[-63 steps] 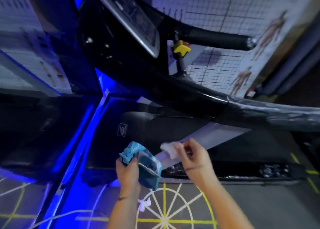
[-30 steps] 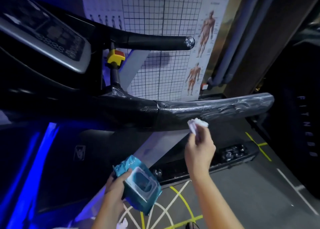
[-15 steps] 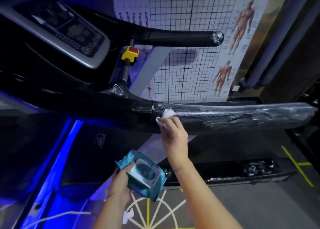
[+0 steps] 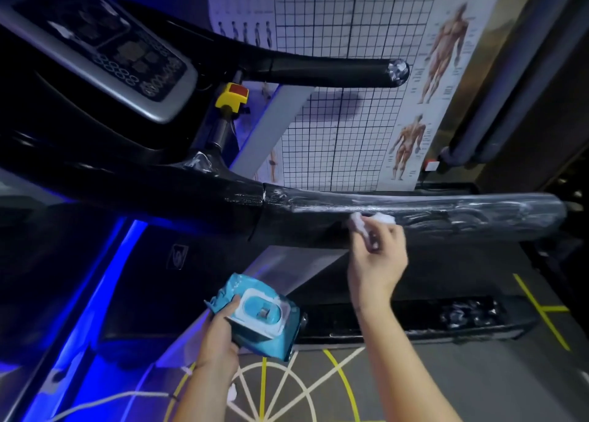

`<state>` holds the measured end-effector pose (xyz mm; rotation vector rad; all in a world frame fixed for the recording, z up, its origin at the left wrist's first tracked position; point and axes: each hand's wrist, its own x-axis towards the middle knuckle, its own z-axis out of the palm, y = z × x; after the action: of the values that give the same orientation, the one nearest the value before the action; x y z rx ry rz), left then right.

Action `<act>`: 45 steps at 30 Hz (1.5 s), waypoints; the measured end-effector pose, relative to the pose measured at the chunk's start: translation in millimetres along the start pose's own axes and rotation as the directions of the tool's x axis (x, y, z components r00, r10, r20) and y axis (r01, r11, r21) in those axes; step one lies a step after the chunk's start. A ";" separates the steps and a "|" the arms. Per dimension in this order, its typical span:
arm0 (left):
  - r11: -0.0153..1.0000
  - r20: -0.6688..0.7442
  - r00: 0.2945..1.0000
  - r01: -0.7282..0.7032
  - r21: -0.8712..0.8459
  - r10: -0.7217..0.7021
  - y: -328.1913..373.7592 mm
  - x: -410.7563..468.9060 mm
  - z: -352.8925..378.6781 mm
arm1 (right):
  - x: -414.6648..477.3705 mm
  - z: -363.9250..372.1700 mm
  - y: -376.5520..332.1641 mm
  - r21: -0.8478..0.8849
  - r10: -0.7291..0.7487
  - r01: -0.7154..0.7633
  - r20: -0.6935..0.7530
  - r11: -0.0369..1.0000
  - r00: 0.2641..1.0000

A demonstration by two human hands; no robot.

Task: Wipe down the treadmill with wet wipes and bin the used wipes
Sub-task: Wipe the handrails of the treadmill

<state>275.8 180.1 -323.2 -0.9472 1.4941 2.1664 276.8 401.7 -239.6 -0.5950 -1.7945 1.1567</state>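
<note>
Now our right hand reaches up, fingers pinching a white wipe against the wrapped handrail; our left hand grips the wipe pack.

Wall behind: white grid chart with black lines and a row of small standing figures along its upper left edge. Just right of it, touching edge to edge, an anatomy poster with two muscle figures, one above the other. Two grey pipes run diagonally further right; a small white-and-red label sits near their lower end. Grey floor carries yellow spoke-and-arc lines and a yellow cross mark. Blue light strip at left; white cord beneath.
</note>
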 end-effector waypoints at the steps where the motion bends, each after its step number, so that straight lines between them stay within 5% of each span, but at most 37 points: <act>1: 1.000 -0.004 1.000 0.002 0.016 -0.002 -0.3 -1.8 0.3 | -6.2 5.3 -8.9 0.055 -0.004 0.002 0.039 0.998 0.999; 7: 0.999 0.006 1.000 -0.004 0.051 0.004 -4.3 -9.8 4.2 | -27.0 50.1 -28.6 0.165 0.195 -0.290 0.434 0.943 0.879; 11: 1.000 0.030 0.999 0.024 -0.006 -0.023 -3.8 -10.8 3.4 | -28.3 53.8 -26.7 0.266 0.306 -0.471 0.484 0.841 0.820; 15: 0.998 0.023 0.999 0.022 0.053 -0.023 -2.2 -18.8 13.5 | -23.9 41.6 -15.8 0.450 0.496 -0.638 0.402 0.625 0.769; 24: 0.997 0.034 0.999 0.015 0.071 -0.018 -16.2 -19.3 29.4 | 27.1 3.3 20.3 0.608 0.537 -0.534 0.200 0.587 0.819; 33: 0.996 0.072 0.997 0.025 0.086 -0.031 -10.0 -26.4 30.6 | 59.3 -41.9 56.8 0.608 0.666 -0.471 -0.132 0.639 0.734; 40: 0.996 0.099 0.994 0.029 0.082 -0.037 -19.2 -20.1 42.5 | 33.8 -33.2 34.9 0.627 0.544 -0.456 0.060 0.632 0.837; 45: 0.995 0.121 0.993 0.007 0.097 -0.018 -34.3 -17.2 53.2 | 12.8 -10.2 24.3 0.642 0.501 -0.599 0.361 0.478 0.787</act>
<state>291.7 243.7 -323.1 -0.7763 1.5149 2.0831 277.8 427.1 -254.2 -0.6221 -1.0335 2.2650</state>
